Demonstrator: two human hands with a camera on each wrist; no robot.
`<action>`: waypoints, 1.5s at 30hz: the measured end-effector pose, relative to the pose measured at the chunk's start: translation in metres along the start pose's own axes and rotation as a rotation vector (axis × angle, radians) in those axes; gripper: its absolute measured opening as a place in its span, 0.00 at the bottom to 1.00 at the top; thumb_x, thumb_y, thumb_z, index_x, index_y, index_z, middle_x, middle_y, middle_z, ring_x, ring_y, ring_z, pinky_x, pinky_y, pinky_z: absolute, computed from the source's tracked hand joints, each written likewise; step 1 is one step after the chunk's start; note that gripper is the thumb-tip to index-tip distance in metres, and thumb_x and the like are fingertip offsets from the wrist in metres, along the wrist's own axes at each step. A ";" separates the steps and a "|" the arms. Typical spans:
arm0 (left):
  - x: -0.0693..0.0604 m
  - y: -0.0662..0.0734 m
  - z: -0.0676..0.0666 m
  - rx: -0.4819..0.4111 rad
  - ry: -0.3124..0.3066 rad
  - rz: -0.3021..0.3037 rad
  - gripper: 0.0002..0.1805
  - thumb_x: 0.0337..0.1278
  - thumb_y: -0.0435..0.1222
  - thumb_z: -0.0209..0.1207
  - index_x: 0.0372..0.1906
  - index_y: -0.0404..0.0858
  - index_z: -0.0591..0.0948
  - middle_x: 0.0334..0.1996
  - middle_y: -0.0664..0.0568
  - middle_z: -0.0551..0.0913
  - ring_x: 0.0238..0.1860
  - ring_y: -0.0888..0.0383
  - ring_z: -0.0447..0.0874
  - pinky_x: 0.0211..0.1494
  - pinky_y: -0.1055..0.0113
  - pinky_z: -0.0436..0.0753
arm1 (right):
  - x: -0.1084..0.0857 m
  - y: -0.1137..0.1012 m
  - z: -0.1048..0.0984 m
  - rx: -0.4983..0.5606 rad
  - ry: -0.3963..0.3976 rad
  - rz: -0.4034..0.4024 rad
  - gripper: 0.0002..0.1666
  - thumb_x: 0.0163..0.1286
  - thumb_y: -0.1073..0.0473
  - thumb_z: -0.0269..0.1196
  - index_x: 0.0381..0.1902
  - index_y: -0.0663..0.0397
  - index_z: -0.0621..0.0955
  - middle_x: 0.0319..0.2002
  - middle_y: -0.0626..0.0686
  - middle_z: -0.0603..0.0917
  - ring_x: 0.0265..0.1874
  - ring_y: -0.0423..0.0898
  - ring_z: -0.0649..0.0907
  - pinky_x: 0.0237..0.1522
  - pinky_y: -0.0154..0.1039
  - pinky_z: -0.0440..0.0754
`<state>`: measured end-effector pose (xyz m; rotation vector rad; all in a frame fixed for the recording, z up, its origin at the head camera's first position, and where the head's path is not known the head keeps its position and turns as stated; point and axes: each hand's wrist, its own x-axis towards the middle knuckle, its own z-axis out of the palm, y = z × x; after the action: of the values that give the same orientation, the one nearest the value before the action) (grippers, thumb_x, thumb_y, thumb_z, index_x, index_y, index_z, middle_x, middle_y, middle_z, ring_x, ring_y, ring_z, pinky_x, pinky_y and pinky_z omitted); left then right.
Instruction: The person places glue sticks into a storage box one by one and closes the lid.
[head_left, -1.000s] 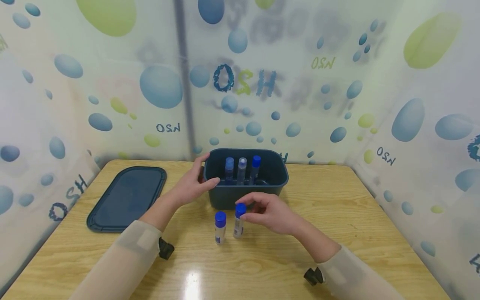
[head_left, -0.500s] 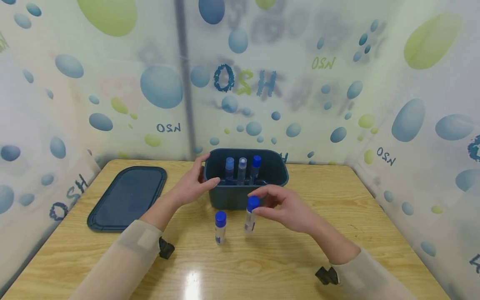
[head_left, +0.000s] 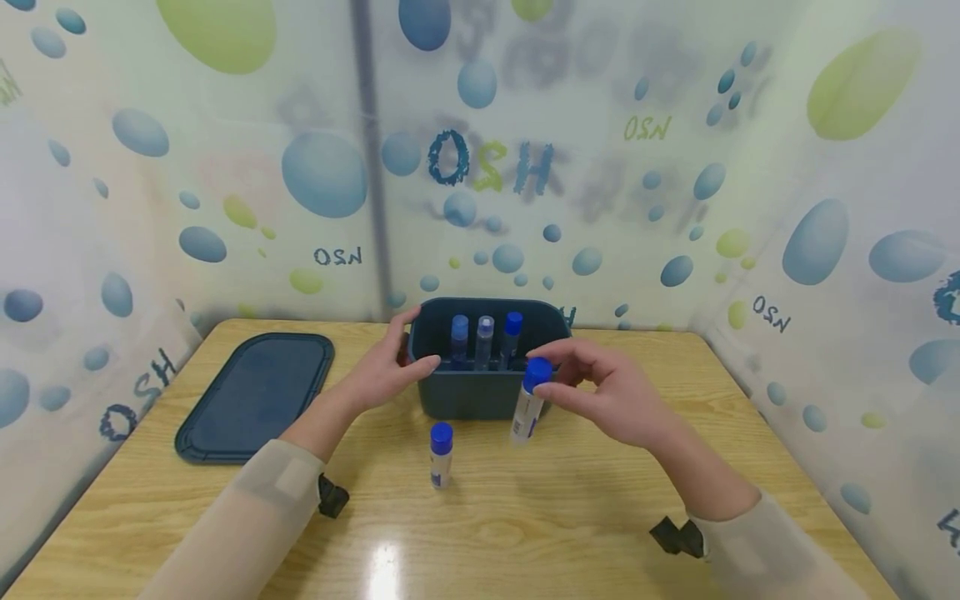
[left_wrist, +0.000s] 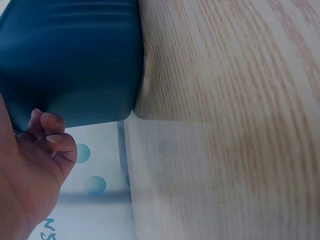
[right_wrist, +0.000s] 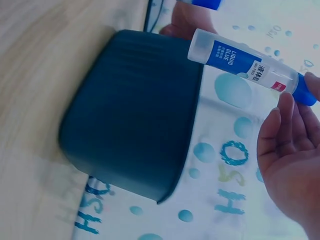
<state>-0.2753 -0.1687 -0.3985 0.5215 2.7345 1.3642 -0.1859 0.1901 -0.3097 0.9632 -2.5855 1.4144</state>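
Note:
My right hand (head_left: 611,392) pinches a glue bottle (head_left: 527,404) by its blue cap. The bottle is tilted and off the table, in front of the dark blue box (head_left: 480,396); its label reads "LIQUID GLUE" in the right wrist view. My left hand (head_left: 382,367) grips the left end of the box, thumb over the front rim; curled fingers (left_wrist: 62,142) show beside the wall in the left wrist view. Three bottles stand in the box: one blue-capped (head_left: 513,333), one clear-topped (head_left: 484,342), one with a paler blue top (head_left: 459,337). Another glue bottle (head_left: 441,457) stands upright on the table.
A dark blue lid (head_left: 258,398) lies flat on the left of the wooden table (head_left: 570,533). A pale curtain (head_left: 637,167) printed with blue and green ovals hangs behind the table and along both sides.
My right hand has lifted the glue bottle from beside the standing one, moving it up and right toward the box's front wall, and tilted it. My left hand keeps its place.

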 end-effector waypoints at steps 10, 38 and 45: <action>0.000 0.000 0.000 0.000 0.002 0.005 0.53 0.78 0.56 0.63 0.91 0.51 0.45 0.39 0.46 0.73 0.40 0.50 0.73 0.46 0.56 0.74 | 0.009 -0.010 -0.021 -0.045 0.118 -0.039 0.21 0.76 0.63 0.72 0.64 0.49 0.87 0.35 0.48 0.83 0.32 0.44 0.82 0.28 0.38 0.76; 0.000 -0.002 0.000 0.006 0.007 0.005 0.53 0.77 0.55 0.64 0.91 0.52 0.45 0.41 0.45 0.76 0.43 0.49 0.74 0.47 0.56 0.76 | 0.049 0.020 -0.044 -0.014 0.326 -0.012 0.20 0.79 0.60 0.71 0.65 0.54 0.86 0.35 0.43 0.85 0.32 0.43 0.83 0.33 0.33 0.79; 0.001 -0.002 0.001 -0.010 0.000 0.007 0.52 0.78 0.56 0.63 0.91 0.51 0.45 0.39 0.46 0.75 0.41 0.50 0.74 0.46 0.57 0.75 | 0.059 0.034 -0.035 -0.026 0.297 0.044 0.20 0.79 0.57 0.71 0.66 0.50 0.87 0.37 0.48 0.86 0.35 0.50 0.85 0.36 0.34 0.81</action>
<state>-0.2761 -0.1689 -0.4003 0.5302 2.7267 1.3792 -0.2604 0.2013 -0.2958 0.6394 -2.4123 1.4077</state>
